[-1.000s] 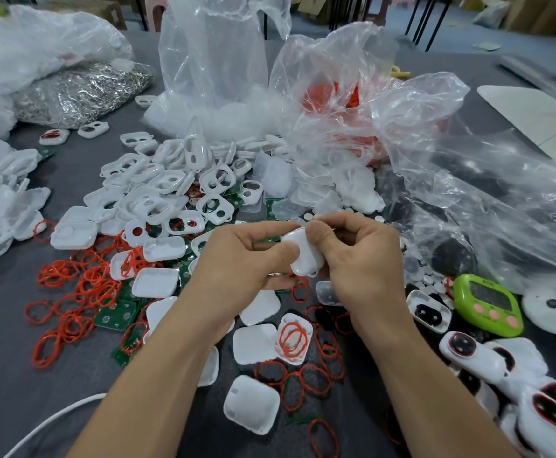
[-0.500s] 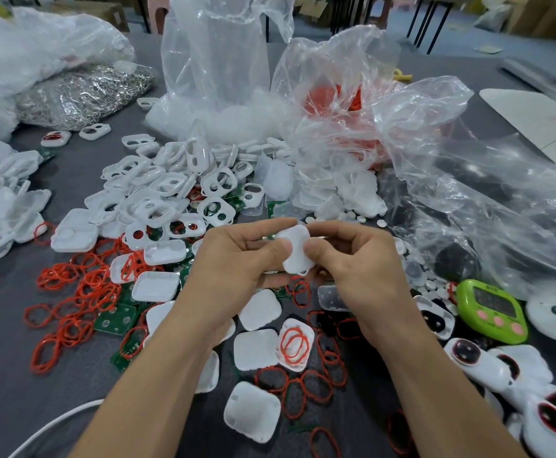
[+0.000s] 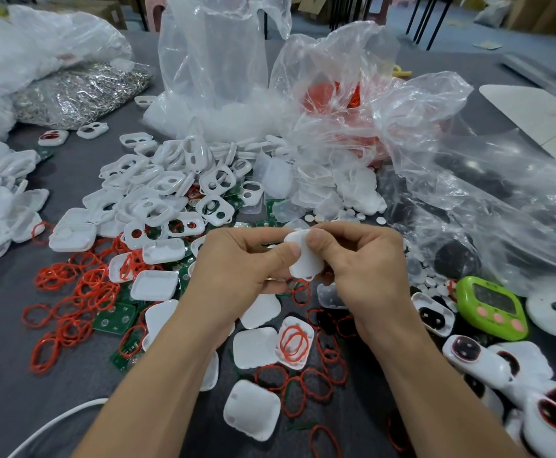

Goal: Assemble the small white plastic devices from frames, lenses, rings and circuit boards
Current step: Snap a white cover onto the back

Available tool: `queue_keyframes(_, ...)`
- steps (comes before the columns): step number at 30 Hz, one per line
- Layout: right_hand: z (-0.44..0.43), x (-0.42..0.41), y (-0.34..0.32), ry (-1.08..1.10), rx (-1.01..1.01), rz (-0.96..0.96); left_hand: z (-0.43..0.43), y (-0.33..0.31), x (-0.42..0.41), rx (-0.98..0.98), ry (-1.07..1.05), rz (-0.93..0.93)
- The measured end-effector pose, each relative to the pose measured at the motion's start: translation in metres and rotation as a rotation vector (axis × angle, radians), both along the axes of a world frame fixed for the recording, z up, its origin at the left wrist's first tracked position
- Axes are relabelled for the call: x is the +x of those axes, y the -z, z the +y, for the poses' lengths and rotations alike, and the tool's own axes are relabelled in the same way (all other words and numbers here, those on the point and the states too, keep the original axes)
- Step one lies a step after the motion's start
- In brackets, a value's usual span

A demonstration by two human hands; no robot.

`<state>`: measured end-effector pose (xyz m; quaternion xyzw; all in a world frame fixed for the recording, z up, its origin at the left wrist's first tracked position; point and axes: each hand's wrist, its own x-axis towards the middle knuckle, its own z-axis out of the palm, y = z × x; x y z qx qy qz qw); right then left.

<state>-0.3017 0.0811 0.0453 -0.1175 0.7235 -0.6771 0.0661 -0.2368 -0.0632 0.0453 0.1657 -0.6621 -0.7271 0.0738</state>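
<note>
Both my hands hold one small white plastic device (image 3: 304,262) above the middle of the table. My left hand (image 3: 237,269) grips its left side with the thumb pressed on its face. My right hand (image 3: 366,269) pinches its top right edge, thumb on top. White frames (image 3: 157,200) with two holes lie heaped behind my left hand. Red rings (image 3: 71,292) are scattered to the left and below my hands. Green circuit boards (image 3: 114,320) lie among the rings. White back covers (image 3: 253,347) lie under my wrists, one (image 3: 295,342) with red rings in it.
Clear plastic bags (image 3: 369,110) of parts fill the back and right. A bag of metal pieces (image 3: 78,90) sits far left. Finished devices (image 3: 481,361) and a green timer (image 3: 491,307) lie at right. A white cable (image 3: 48,424) crosses the front left. Small white discs (image 3: 428,279) lie near the right bag.
Both hands have kept hold of the white device, turning it slightly so its flat face shows more. My thumbs shifted on it.
</note>
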Motion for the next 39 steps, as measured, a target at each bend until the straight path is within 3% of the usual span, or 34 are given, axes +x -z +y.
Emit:
queue_keyframes(3,-0.002,0.0,-0.002,0.018,-0.056,-0.069,0.004,-0.001,0.001,0.006,-0.017,0.056)
queue_keyframes(9,-0.003,0.001,-0.001,0.02,-0.134,-0.17,0.004,0.003,0.002,-0.18,-0.087,0.113)
queue_keyframes(23,-0.005,0.008,0.002,0.04,-0.096,-0.154,0.007,0.008,0.003,-0.293,-0.2,0.116)
queue_keyframes(29,-0.006,0.007,-0.003,-0.171,-0.051,-0.222,0.0,0.003,0.004,-0.364,-0.231,0.179)
queue_keyframes(33,-0.004,0.005,-0.008,-0.146,-0.136,-0.254,-0.001,0.002,0.004,-0.293,-0.188,0.176)
queue_keyframes(39,0.001,-0.002,-0.007,-0.143,-0.169,-0.258,-0.002,0.001,0.003,-0.454,0.042,0.111)
